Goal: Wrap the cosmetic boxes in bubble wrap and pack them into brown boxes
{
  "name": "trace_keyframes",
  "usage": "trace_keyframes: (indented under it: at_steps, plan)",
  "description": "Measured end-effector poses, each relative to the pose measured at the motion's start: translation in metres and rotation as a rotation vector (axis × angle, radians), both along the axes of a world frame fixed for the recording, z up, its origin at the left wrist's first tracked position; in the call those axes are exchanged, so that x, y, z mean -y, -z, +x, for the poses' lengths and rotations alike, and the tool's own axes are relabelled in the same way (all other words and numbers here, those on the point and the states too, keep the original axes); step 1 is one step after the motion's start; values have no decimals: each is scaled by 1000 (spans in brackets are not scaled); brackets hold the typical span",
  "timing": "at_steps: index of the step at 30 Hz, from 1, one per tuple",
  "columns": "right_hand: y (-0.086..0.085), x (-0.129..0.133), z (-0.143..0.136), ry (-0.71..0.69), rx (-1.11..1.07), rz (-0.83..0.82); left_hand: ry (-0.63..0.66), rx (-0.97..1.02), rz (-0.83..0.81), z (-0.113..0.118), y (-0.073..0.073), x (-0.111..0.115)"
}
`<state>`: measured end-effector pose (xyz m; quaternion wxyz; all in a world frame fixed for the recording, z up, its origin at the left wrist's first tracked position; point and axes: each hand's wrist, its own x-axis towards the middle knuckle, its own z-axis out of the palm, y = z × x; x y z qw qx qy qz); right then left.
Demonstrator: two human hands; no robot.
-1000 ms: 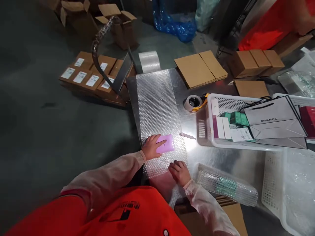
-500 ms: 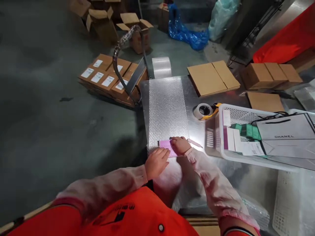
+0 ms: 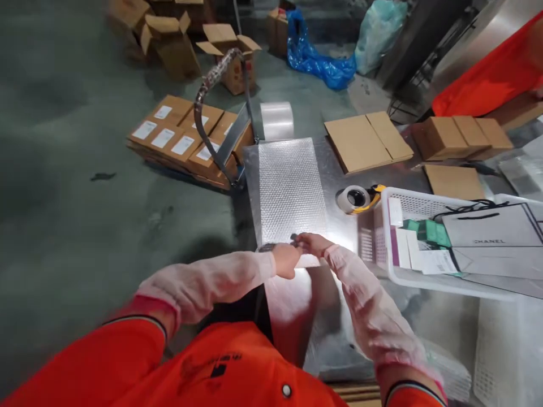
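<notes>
Left hand [image 3: 286, 260] curled and right hand [image 3: 314, 244] bent close together over near end of bubble wrap [image 3: 292, 192], can't tell what either grips, wrap flat on table [image 3: 333, 176], white basket [image 3: 384, 237] and tape roll [image 3: 344, 199] to right, flat cardboard [image 3: 360, 144] farther back.

Labelled cartons [image 3: 178, 127] stacked upper left, open carton [image 3: 238, 74] top left of centre, crumpled blue plastic [image 3: 316, 65] top centre-right, flat cardboard [image 3: 360, 141] upper right of centre, pale paper bag [image 3: 492, 229] at right.
</notes>
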<state>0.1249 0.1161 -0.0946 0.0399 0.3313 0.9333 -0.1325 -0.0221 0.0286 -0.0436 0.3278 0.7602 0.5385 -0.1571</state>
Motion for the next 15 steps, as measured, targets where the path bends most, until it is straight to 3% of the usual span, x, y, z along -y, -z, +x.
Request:
trace_keyframes:
  at_steps: [4,7,11,15]
  plan:
    - [-33,1,22,-7,48,-164,44,41,-153,-11,6,-44]
    - [-43,-11,15,-31,219,-344,92,93,-214,-19,14,-69]
    - [-37,-50,-19,-44,430,-434,79,48,-277,-33,23,-104]
    - [-23,-83,-45,-45,463,-367,74,59,-294,-45,32,-131]
